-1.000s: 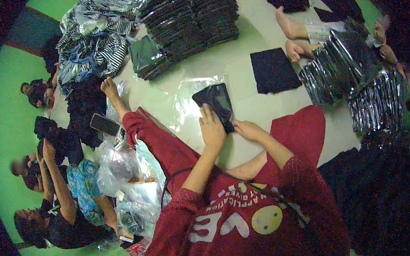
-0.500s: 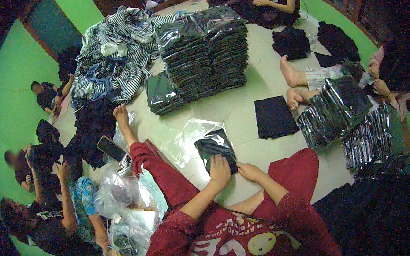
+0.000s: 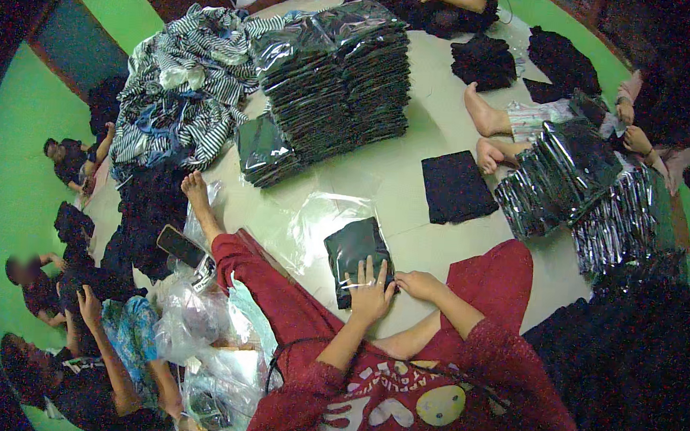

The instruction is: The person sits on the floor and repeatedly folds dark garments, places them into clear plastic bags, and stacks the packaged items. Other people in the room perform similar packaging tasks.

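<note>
A folded black garment in a clear plastic bag (image 3: 351, 243) lies flat on the floor between my legs. On its lower part rests my left hand (image 3: 370, 292), palm down with the fingers spread. Curled at the package's right edge, my right hand (image 3: 421, 286) has thumb and fingers closed on the edge of the bag. Its fingertips are small in view. Flat clear plastic bags (image 3: 305, 219) lie spread just beyond the package. A folded black garment without visible plastic (image 3: 457, 189) lies to the right of them.
Ahead rises a tall stack of bagged black garments (image 3: 337, 89), beside a striped cloth heap (image 3: 179, 87). More bagged stacks (image 3: 552, 181) stand at right, near another person's feet. Black cloth (image 3: 612, 366) is at lower right. A phone (image 3: 181, 245) and loose plastic (image 3: 196, 317) lie left; people sit around.
My left hand has gone from bunched fingers on the package to lying flat and spread on it. The garment's bag now looks smoother and straighter. My right hand stays at the right edge.
</note>
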A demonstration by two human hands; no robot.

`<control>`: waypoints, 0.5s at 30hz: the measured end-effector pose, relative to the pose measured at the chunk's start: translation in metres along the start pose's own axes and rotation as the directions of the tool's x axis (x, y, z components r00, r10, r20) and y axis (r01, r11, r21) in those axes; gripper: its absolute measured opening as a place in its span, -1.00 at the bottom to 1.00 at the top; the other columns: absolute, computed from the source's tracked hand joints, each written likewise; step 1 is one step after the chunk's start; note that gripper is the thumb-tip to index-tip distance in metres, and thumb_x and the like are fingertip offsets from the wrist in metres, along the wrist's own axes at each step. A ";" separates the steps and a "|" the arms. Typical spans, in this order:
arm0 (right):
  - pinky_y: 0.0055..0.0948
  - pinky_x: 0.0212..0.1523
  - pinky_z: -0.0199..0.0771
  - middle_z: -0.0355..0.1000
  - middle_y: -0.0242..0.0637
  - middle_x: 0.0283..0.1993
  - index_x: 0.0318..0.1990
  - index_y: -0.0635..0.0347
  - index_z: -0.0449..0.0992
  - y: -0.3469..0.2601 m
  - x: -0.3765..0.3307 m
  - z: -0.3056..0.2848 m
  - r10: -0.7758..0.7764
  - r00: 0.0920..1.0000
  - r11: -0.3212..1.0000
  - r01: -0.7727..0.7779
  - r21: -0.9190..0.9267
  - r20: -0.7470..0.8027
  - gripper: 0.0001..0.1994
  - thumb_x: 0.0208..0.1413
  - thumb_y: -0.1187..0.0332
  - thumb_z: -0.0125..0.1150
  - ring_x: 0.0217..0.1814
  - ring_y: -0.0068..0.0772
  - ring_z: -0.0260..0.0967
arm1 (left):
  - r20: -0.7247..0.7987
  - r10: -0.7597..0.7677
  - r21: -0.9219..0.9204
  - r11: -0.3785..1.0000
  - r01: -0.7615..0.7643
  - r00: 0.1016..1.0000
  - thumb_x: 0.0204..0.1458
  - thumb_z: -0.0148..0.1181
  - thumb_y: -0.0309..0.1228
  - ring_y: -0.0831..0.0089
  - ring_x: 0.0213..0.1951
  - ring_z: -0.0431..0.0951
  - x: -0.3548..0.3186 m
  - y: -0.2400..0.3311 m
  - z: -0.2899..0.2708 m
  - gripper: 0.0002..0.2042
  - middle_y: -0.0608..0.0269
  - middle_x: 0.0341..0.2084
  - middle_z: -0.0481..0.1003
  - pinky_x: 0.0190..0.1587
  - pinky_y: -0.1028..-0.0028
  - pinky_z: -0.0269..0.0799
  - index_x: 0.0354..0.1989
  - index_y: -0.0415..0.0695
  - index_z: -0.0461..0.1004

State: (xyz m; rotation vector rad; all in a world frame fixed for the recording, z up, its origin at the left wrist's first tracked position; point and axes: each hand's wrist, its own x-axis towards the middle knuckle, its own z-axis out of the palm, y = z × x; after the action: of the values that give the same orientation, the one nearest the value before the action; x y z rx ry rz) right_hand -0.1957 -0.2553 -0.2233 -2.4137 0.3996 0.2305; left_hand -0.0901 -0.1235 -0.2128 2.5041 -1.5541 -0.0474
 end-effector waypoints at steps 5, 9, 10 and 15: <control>-0.06 -0.31 0.34 0.40 0.00 -0.37 -0.23 0.11 0.29 0.011 0.007 0.009 -0.042 0.993 0.995 0.051 0.086 -0.112 -0.75 0.10 0.17 -0.22 -0.33 0.08 0.36 | -0.042 -0.022 -0.050 0.999 0.020 0.999 -0.01 -0.14 -0.11 0.08 0.21 -0.06 0.026 -0.013 0.005 -0.40 0.06 0.21 -0.08 0.13 -0.12 -0.27 0.19 -0.16 0.01; -0.06 -0.29 0.33 0.40 0.03 -0.37 -0.21 0.12 0.29 0.018 0.007 0.006 0.090 0.995 0.992 -0.086 0.092 -0.033 -0.74 0.10 0.16 -0.20 -0.31 0.11 0.35 | 0.086 0.009 0.003 1.000 -0.009 0.996 -0.03 -0.12 -0.12 0.12 0.21 -0.05 0.004 0.013 -0.025 -0.38 0.06 0.21 -0.08 0.13 -0.10 -0.23 0.14 -0.32 0.04; -0.07 -0.29 0.33 0.40 0.03 -0.37 -0.21 0.12 0.29 0.018 0.007 0.005 0.092 0.995 0.990 -0.088 0.110 -0.038 -0.74 0.09 0.16 -0.20 -0.31 0.11 0.35 | 0.223 0.001 0.033 0.999 -0.009 0.975 -0.03 -0.11 -0.12 0.14 0.22 -0.05 -0.002 0.020 -0.038 -0.38 0.06 0.21 -0.08 0.12 -0.11 -0.21 0.12 -0.34 0.05; -0.11 -0.28 0.31 0.40 0.00 -0.38 -0.29 0.17 0.31 0.016 0.011 0.005 0.107 0.993 0.985 -0.098 0.141 -0.056 -0.78 0.09 0.23 -0.18 -0.29 0.07 0.35 | -0.130 -0.073 -0.575 0.818 -0.016 0.989 -0.09 0.01 -0.38 0.06 -0.07 0.33 0.039 0.020 -0.072 -0.69 -0.04 -0.15 0.37 -0.01 0.27 0.19 -0.16 -0.25 0.37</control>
State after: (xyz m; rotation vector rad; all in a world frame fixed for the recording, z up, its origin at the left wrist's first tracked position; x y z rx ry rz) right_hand -0.1910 -0.2660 -0.2396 -2.2713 0.5514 0.1667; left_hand -0.0811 -0.1561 -0.1353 1.9962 -1.2082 -0.2875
